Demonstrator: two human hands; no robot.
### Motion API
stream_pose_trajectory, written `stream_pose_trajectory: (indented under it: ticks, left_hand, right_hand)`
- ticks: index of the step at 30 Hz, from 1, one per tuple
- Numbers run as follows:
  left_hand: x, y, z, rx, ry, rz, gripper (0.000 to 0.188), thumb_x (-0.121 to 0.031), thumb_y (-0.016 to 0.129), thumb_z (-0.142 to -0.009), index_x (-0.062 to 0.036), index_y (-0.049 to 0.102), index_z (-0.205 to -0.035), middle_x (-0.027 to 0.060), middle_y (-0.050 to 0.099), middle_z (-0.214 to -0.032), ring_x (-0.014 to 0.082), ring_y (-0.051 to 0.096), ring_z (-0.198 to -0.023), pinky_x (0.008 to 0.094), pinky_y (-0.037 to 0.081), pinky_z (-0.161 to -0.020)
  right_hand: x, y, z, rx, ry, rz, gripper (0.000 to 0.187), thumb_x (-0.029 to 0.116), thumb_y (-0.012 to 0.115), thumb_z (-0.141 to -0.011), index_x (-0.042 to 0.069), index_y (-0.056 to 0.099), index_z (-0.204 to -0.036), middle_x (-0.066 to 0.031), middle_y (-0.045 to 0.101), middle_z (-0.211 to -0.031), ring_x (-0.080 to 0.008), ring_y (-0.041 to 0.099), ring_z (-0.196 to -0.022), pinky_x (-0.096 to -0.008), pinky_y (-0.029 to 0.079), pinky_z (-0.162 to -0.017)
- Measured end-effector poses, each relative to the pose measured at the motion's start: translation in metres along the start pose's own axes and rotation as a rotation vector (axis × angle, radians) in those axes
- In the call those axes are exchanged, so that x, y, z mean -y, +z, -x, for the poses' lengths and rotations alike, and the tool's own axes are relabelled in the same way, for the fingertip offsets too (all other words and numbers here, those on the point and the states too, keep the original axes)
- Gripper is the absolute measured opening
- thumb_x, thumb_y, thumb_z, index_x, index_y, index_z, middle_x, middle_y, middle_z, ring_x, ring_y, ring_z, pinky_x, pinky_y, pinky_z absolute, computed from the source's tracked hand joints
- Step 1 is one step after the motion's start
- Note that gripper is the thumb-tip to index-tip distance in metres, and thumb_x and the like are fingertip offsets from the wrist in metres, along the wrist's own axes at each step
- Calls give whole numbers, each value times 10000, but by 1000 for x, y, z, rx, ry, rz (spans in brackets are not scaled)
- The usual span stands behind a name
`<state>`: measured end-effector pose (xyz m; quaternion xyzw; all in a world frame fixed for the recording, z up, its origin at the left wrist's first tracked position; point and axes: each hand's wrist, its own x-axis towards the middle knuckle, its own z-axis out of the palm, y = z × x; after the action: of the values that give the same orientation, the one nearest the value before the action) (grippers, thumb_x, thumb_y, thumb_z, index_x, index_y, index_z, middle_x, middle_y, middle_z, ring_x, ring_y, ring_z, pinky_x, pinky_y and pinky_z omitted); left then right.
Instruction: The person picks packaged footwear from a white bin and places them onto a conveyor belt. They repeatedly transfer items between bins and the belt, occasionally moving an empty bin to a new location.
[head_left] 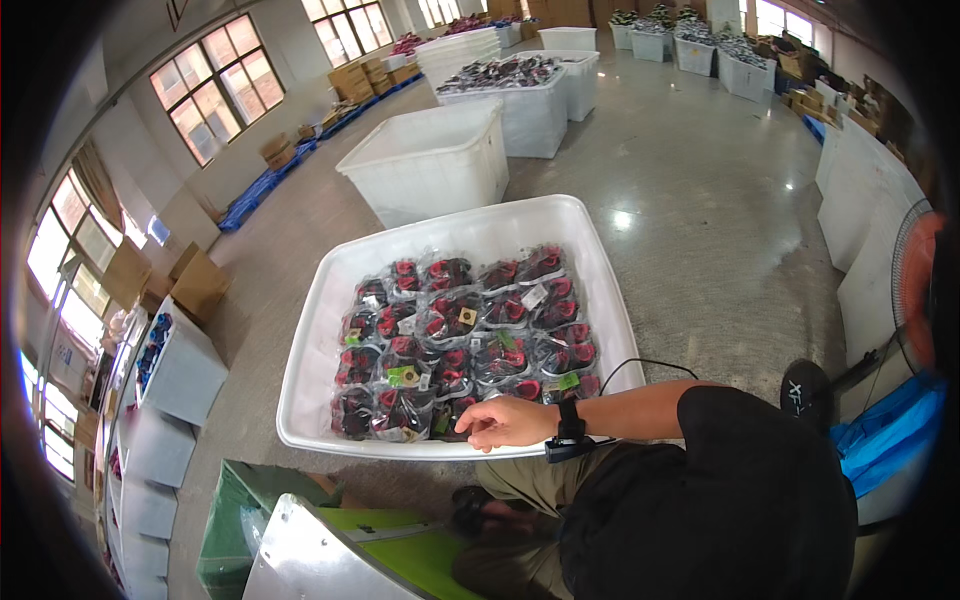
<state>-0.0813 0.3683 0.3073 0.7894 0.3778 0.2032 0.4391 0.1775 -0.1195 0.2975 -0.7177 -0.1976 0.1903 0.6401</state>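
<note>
My right hand (508, 423) reaches in from the right over the near rim of a large white plastic bin (300, 385). Its fingers are loosely bent and slightly apart, and I see nothing between them. A black band with a small device (570, 425) circles the wrist, and a thin black cable runs behind the forearm. Under and beyond the fingers, rows of black-and-red shoes (450, 312) in clear plastic bags fill the bin; some bags carry green or tan tags. The shoes nearest my hand are partly hidden by it. My left hand is out of view.
An empty-looking white bin (425, 165) stands beyond, with a filled bin (530, 115) behind it. At the lower left are a metal-topped panel (320, 555) and a green container (225, 525). A fan (920, 290) stands at right; cartons (200, 280) and bins line the left.
</note>
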Motion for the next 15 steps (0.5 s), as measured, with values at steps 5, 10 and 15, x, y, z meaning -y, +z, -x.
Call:
stream_pose_trajectory:
  ticks: [5, 10, 15]
  left_hand:
    - [0, -9, 23, -40, -41, 53, 474, -147, 533, -1028, -45, 459, -1485, 106, 631, -1283, 278, 612, -1208, 416, 557, -900]
    - [7, -29, 52, -94, -105, 143, 472, -129, 518, -1036, -42, 446, -1494, 109, 633, -1271, 280, 615, -1206, 409, 563, -895]
    - [13, -55, 91, -162, -209, 310, 471, -112, 503, -1044, -38, 433, -1504, 111, 635, -1260, 283, 618, -1204, 401, 569, -890]
  right_hand:
    - [8, 12, -10, 43, -94, 150, 378, 190, 641, -979, -32, 597, -1282, -94, 722, -916, -157, 698, -827, -327, 536, -771]
    - [12, 25, -12, 124, -224, 268, 359, 185, 644, -962, -38, 611, -1242, -118, 719, -871, -216, 694, -770, -346, 525, -723]
    - [22, 33, -11, 242, -210, 273, 338, 189, 642, -959, 4, 623, -1242, -104, 735, -895, -230, 716, -816, -339, 542, -736]
